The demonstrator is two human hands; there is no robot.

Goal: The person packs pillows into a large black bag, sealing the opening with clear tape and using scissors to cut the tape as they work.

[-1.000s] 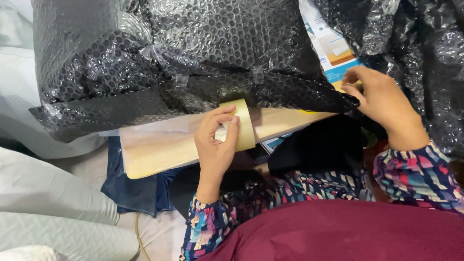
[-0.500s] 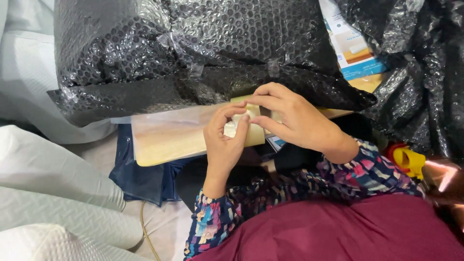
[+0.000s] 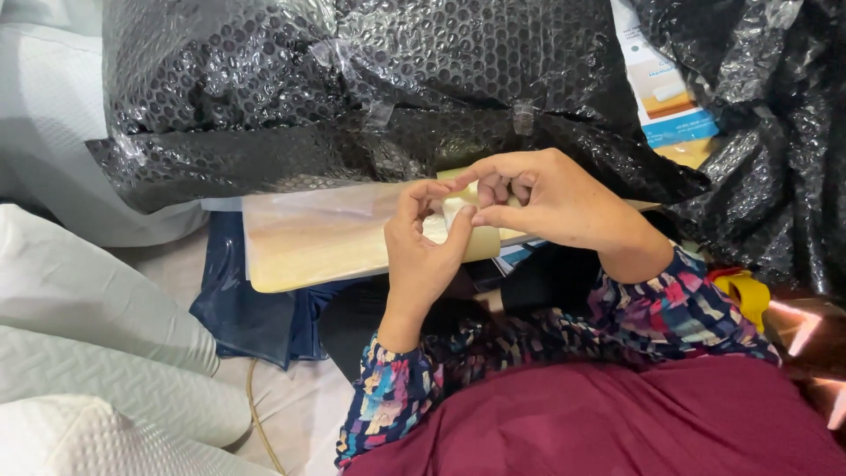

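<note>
View: looking down from the head onto two hands at work over a lap in dark red cloth.
Tape roll (image 3: pixel 476 231): tan, at centre, resting on a pale board, just near of the black bundle; mostly hidden by both hands.
Left hand (image 3: pixel 421 256): cupped around the near side of the roll, thumb and forefinger curled in tight, apparently to steady it.
Right hand (image 3: pixel 551 198): laid over the far side of the roll, fingertips pinched narrow on its edge, likely picking at the tape end; end itself too small to see.
Board (image 3: pixel 317 236): flat, cream, under clear film, serving as a work surface on the lap.
Bundle (image 3: pixel 352 88): big, wrapped in black bubble wrap, far of the hands, close enough for taping; clear tape strips already on its seams.
Left side: white padded sheets (image 3: pixel 79 291), stacked well apart from the hands.
Far right: printed carton (image 3: pixel 665 88) wedged between the bundle and more black wrap.
</note>
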